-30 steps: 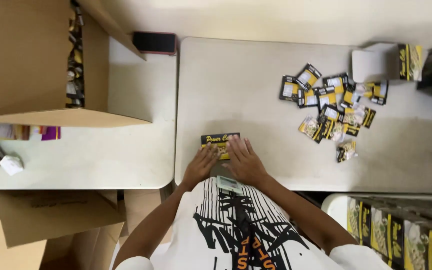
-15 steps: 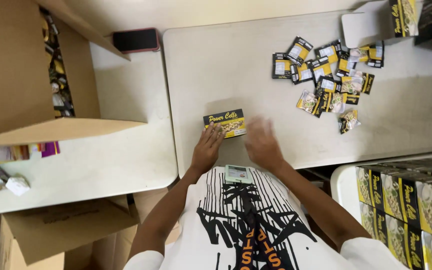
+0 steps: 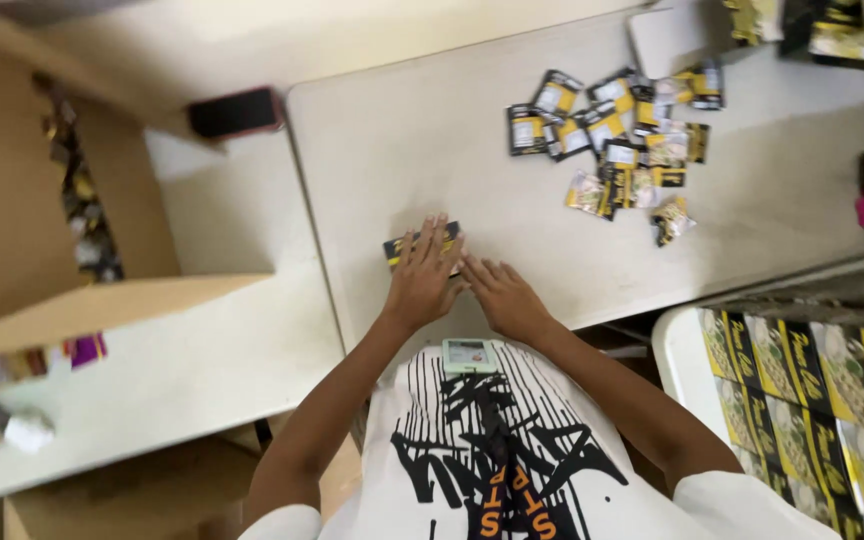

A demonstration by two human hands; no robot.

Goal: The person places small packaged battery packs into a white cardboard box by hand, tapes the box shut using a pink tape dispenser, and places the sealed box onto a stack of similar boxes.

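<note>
Head view: left hand (image 3: pixel 424 275) lies flat, fingers spread, on one small black-and-yellow flat carton (image 3: pixel 422 243) near the pale tabletop (image 3: pixel 402 140) edge. Right hand (image 3: pixel 505 297), open, rests at its 4 o'clock. Roughly fifteen black-and-yellow sachets (image 3: pixel 617 140) scattered at 2 o'clock.

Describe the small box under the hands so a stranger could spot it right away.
On the grey table, look at its near edge, where the left hand lies flat. Beneath it sits a black and yellow box, alone, apart from the scattered packets farther back.
</note>
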